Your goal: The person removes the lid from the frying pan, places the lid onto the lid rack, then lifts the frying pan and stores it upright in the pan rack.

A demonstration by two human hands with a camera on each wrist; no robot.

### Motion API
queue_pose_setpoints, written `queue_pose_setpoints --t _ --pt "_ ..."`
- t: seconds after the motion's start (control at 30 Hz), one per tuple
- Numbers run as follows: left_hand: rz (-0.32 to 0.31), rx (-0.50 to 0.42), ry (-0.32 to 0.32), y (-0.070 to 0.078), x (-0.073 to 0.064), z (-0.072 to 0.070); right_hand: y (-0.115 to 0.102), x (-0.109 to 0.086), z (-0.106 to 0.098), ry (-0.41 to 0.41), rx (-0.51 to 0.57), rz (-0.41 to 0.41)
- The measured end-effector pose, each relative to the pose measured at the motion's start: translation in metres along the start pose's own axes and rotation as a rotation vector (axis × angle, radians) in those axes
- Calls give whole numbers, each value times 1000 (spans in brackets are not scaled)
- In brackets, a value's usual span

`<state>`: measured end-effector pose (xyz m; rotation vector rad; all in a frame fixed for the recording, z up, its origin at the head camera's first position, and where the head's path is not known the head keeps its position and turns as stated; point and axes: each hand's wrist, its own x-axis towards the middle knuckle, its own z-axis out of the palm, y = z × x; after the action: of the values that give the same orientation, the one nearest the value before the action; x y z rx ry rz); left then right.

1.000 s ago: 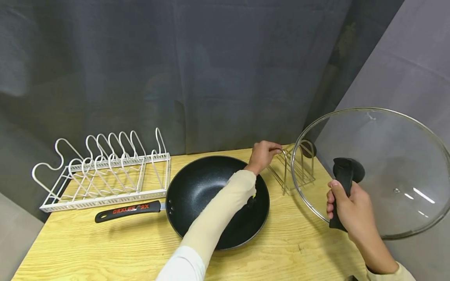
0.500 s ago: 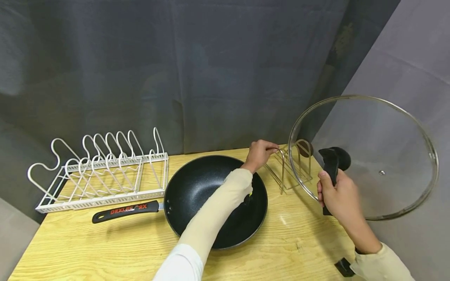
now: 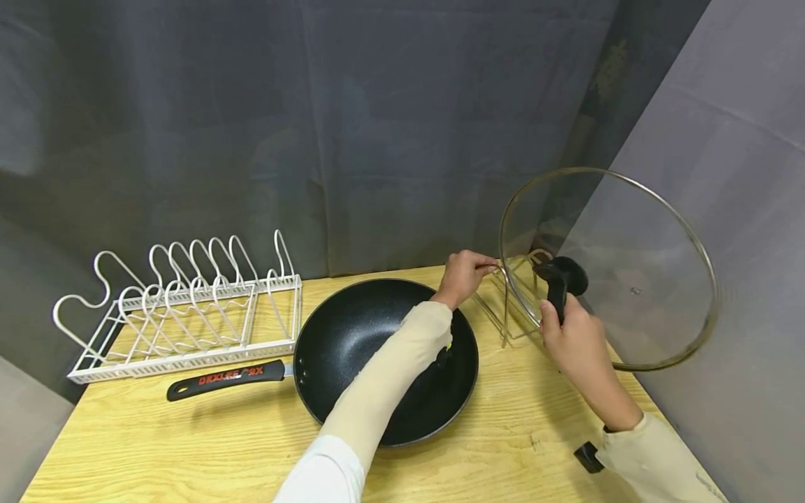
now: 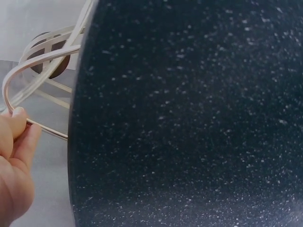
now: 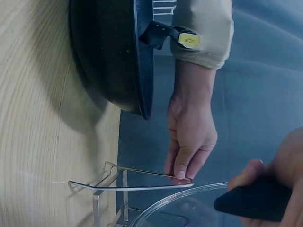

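Note:
In the head view my left hand [image 3: 462,279] pinches the top of a front wire loop on a small metal lid rack [image 3: 506,314]. The left wrist view shows thumb and fingertip on that wire loop [image 4: 6,85]. My right hand [image 3: 575,342] grips the black handle [image 3: 557,290] of a large clear glass lid [image 3: 654,293]. The lid is tilted steeply, and its left rim overlaps the rack. From the right wrist, the lid's metal rim [image 5: 163,202] shows right behind the loop my left hand holds. My left forearm reaches over a black wok [image 3: 352,342].
The wok's long handle [image 3: 226,379] points left across the wooden table [image 3: 239,447]. A white wire dish rack [image 3: 189,356] stands at the back left. Dark cloth [image 3: 207,126] hangs behind, with a grey wall [image 3: 742,230] at the right. A black wrist device [image 3: 588,457] sits by my right sleeve.
My right hand has carried the glass lid left and away from me, up to the small rack, turning it more upright. The left hand keeps pinching the loop.

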<state>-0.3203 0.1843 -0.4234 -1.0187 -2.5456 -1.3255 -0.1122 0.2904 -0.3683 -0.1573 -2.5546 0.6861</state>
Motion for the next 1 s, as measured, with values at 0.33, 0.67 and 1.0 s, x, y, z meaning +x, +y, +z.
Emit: queue_pose_setpoints --t 0.33,0.67,1.0 --pt "-34 43 -1 -3 0 -4 -3 13 29 72 -48 -16" --pt "-39 65 14 -6 -1 -7 -2 21 52 93 -82 -27" --pt "-44 82 21 -9 0 -7 2 34 69 86 -102 -43"
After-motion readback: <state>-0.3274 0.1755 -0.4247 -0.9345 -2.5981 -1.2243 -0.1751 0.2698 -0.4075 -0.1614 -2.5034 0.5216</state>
